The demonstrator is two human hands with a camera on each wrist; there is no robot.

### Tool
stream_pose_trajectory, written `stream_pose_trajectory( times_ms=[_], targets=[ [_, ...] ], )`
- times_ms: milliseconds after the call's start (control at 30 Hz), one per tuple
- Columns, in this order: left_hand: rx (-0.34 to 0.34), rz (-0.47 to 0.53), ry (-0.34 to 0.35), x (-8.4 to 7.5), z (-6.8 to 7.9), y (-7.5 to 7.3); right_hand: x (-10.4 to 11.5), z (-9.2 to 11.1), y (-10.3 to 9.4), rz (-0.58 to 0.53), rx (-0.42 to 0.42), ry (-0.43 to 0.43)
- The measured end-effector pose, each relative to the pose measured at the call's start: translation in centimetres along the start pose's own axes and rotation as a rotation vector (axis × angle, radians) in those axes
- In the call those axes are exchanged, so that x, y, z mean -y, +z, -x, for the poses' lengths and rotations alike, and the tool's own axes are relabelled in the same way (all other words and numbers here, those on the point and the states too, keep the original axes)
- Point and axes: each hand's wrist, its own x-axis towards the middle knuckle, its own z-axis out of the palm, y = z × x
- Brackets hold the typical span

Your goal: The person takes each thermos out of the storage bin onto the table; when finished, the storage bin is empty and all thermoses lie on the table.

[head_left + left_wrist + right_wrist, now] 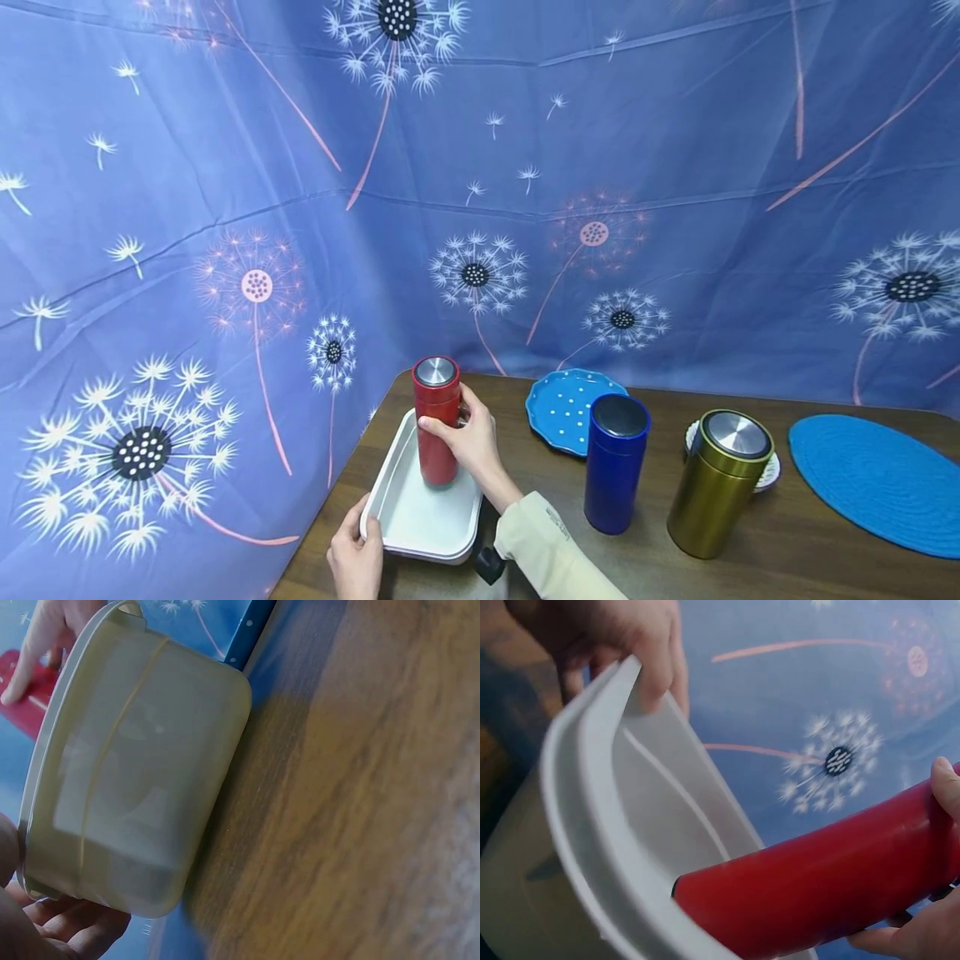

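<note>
My right hand grips a red thermos with a silver-topped lid. The bottle stands nearly upright, its base inside the rim of a white plastic tub. Whether the base touches the tub's floor is hidden. In the right wrist view the red thermos slants past the tub's near wall. My left hand pinches the tub's near left corner, thumb over the rim. In the left wrist view this left hand has its fingers under the rim, against the side of the deep, translucent tub.
Right of the tub stand a blue thermos and a gold thermos. Behind them lie a blue polka-dot plate and a partly covered white dish. A blue oval placemat lies far right. Dandelion-print cloth hangs behind the table.
</note>
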Motion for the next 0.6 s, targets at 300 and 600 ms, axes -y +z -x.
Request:
stream_pose_trajectory(
  times_ms=[300,600],
  targets=[
    [0.025,0.015,-0.007,0.2,0.1,-0.3,3.1,2.8,-2.0,-0.159,-0.036,-0.026],
    [0.031,0.003,-0.007,-0.1,-0.2,-0.2,6.3,4.8,-5.1,-0.230,-0.078,-0.108]
  ],
)
